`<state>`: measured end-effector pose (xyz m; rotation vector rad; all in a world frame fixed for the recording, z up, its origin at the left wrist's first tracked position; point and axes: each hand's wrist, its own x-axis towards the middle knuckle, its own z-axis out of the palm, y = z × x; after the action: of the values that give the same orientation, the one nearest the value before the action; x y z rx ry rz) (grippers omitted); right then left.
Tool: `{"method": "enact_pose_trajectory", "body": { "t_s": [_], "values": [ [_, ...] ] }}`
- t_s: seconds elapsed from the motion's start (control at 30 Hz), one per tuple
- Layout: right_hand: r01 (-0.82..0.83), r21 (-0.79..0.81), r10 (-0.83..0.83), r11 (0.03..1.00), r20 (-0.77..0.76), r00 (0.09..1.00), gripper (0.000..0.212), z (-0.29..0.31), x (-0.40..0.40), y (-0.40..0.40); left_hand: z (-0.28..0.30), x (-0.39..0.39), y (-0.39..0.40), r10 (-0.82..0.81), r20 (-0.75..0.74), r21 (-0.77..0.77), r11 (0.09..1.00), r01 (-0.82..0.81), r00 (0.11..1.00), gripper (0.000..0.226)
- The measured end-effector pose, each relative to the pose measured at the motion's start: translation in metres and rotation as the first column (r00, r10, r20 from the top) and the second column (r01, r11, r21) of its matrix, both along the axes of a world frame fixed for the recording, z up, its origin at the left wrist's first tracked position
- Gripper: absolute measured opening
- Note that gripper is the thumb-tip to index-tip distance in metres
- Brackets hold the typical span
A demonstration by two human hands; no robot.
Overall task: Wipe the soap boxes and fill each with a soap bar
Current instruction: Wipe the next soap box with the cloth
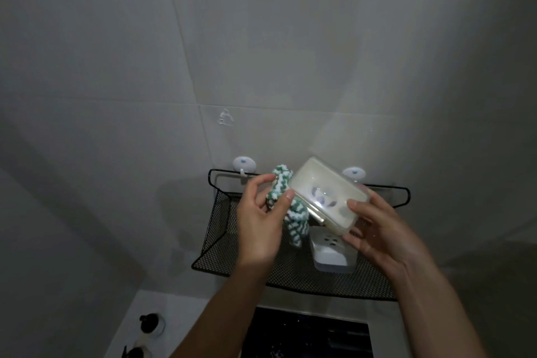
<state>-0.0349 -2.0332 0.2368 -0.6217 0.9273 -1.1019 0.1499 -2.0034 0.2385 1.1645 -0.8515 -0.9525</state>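
Step in hand: a soap box is being wiped, judging by a cloth held against one box that is lifted off its shelf; no soap bar is seen in either box.
Mesh shelf [220,253]: a black wire basket is hung on the tiled wall by two white hooks [244,165]; it lies below both hands and is the place to which the box is best returned.
Right hand [377,229]: the held soap box [325,197] is gripped from the right, thumb on the upper face and the other fingers [353,240] curled under its lower edge; the box is tilted, its open inside turned toward the camera.
Left hand [258,221]: the green-and-white cloth [279,183] is pinched between thumb and curled fingers, bunched at the box's left end, with a tail hanging down.
How it is done well: the cloth should be pushed into the corners and across the drain holes, and the box should be turned in the right hand so that each face is reached; a firm grip is called for, since clear plastic may be slippery.
Second soap box [334,253]: a white box is set on the mesh just below the held one, open and apparently without soap.
In the way: the hanging cloth tail comes close to the second box and could drag it; the shelf's rear rail lies just behind the hands.
Around: two dark-topped bottles [149,325] stand on the pale worktop at lower left, well apart from the work; a dark sink-like recess is seen under the shelf, but its contents cannot be made out.
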Motion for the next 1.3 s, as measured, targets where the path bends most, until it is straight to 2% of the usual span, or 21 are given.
{"method": "enact_pose_trajectory", "body": {
  "t_s": [0.1, 0.23, 0.33, 0.43, 0.63, 0.77, 0.9, 1.1, 1.3],
  "values": [
    [-0.088, -0.021, 0.086, 0.996, -0.083, 0.993, 0.052, 0.001, -0.003, 0.001, 0.006, 0.013, -0.005, -0.056, 0.107, 0.017, 0.998, 0.055, 0.993, 0.031],
    [-0.188, -0.003, 0.185, 0.982, -0.159, 0.970, 0.052, -0.002, -0.005, 0.004, 0.012, 0.020, -0.009, -0.051, 0.419, -0.034, 0.997, 0.071, 0.907, 0.032],
    [-0.139, -0.008, 0.136, 0.990, -0.156, 0.978, 0.050, -0.003, -0.001, 0.004, 0.012, 0.015, -0.006, 0.010, 0.590, -0.126, 0.989, 0.080, 0.807, 0.033],
    [-0.059, -0.017, 0.058, 0.998, -0.094, 0.994, 0.046, -0.001, 0.000, 0.002, 0.007, 0.002, 0.001, 0.057, 0.637, -0.221, 0.969, 0.112, 0.769, 0.033],
    [0.023, -0.016, -0.024, 1.000, -0.068, 0.997, 0.042, 0.004, -0.008, -0.002, -0.009, -0.013, 0.016, 0.049, 0.603, -0.250, 0.960, 0.130, 0.796, 0.033],
    [-0.021, 0.004, 0.021, 1.000, -0.081, 0.996, 0.028, 0.005, -0.006, 0.000, -0.006, -0.011, 0.010, 0.065, 0.558, -0.241, 0.967, 0.087, 0.827, 0.032],
    [-0.072, 0.014, 0.073, 0.997, -0.083, 0.994, 0.019, 0.006, 0.000, 0.003, 0.012, 0.003, -0.011, 0.001, 0.437, -0.162, 0.984, 0.078, 0.900, 0.032],
    [-0.006, 0.006, 0.006, 1.000, 0.010, 1.000, 0.046, 0.006, 0.009, 0.004, 0.015, 0.002, -0.013, -0.023, 0.440, -0.162, 0.981, 0.105, 0.898, 0.032],
    [0.136, -0.026, -0.135, 0.990, 0.030, 0.990, 0.052, 0.002, 0.012, 0.005, -0.013, -0.022, 0.014, -0.048, 0.215, -0.176, 0.981, 0.087, 0.975, 0.031]
  ]
}}
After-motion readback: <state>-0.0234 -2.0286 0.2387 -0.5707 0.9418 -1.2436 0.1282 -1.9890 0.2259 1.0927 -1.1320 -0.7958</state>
